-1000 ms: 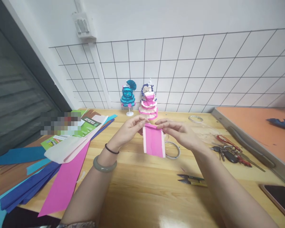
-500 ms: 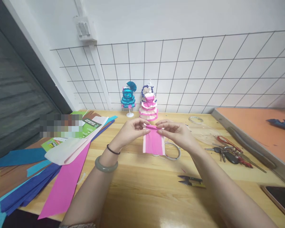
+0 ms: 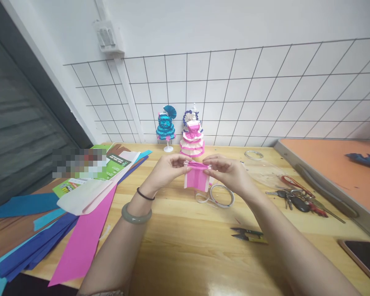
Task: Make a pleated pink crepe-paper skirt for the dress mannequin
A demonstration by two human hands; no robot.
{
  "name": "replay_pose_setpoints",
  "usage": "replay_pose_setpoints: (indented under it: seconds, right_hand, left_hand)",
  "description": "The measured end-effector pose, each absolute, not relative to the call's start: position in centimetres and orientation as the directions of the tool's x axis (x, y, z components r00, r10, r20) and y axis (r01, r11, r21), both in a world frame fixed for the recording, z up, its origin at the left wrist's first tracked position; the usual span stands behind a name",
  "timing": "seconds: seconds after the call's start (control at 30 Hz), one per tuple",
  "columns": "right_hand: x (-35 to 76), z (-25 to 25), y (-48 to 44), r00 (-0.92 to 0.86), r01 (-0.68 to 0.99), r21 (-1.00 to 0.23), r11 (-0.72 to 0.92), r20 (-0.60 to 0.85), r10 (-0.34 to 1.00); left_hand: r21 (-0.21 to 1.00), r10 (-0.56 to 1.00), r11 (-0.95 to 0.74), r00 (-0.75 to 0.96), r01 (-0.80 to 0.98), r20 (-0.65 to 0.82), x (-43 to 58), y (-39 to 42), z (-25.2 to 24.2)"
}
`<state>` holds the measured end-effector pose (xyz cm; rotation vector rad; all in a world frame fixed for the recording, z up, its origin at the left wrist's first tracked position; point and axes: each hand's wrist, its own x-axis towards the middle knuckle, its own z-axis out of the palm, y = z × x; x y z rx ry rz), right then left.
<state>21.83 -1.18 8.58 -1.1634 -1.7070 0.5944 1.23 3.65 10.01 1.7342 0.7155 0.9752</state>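
Between both hands is a strip of pink crepe paper (image 3: 196,179) with pale edges, its top gathered in narrow folds and its lower part hanging free above the table. My left hand (image 3: 172,167) pinches the left end of the folds. My right hand (image 3: 225,170) pinches the right end, thumb in front and fingers behind. Just below the paper lie rolls of tape (image 3: 222,195) on the wood. Behind my hands stand a small pink and white paper dress (image 3: 193,139) and a blue paper dress (image 3: 166,126) on a white stand.
Coloured crepe paper strips (image 3: 86,242) and a green packet (image 3: 114,166) cover the left side. Thread snips (image 3: 249,235), keys (image 3: 291,197), a phone (image 3: 362,257) and another tape roll (image 3: 254,155) lie to the right. An orange-topped board (image 3: 333,168) borders the right edge.
The hanging part of the pink paper has become shorter, and more folds are gathered at its top. More of the tape rolls shows beneath it. Both hands keep their grip.
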Motion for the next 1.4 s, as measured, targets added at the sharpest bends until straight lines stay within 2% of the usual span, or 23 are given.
replay_pose_setpoints:
  seconds: [0.27,0.47,0.67,0.9,1.07,1.27,1.4]
  right_hand:
    - [21.9,8.7,-1.3,-0.108,0.555,-0.678,0.482,0.516,0.85]
    - [21.9,9.0,-1.3,-0.127,0.571,-0.635,0.521,0.559,0.82]
    - [22.3,8.9,-1.4,-0.157,0.556,-0.633,0.539,0.557,0.816]
    - [22.5,9.2,-1.8,-0.143,0.619,-0.642,0.452,0.474,0.869]
    - [22.4,9.5,-2.0,-0.174,0.63,-0.623,0.465,0.469,0.866]
    - [21.8,9.6,-2.4,-0.244,0.632,-0.593,0.499,0.459,0.854]
    - [21.4,9.4,-2.5,-0.279,0.63,-0.571,0.526,0.465,0.84]
  left_hand:
    - [0.941,0.832,-0.334,0.487,0.059,0.265,1.2,3.7,10.0]
    - [0.926,0.808,-0.369,0.522,0.086,0.274,1.1,3.8,9.7]
    - [0.884,0.79,-0.451,0.517,0.122,0.331,1.1,3.7,9.8]
    - [0.804,0.768,-0.551,0.511,0.222,0.385,0.8,4.0,9.5]
    - [0.706,0.729,-0.637,0.538,0.308,0.423,0.3,3.9,10.1]
    - [0.404,0.49,-0.866,0.667,0.296,0.562,1.3,2.7,10.8]
    - [0.353,0.481,-0.874,0.708,0.335,0.517,2.1,2.6,10.1]
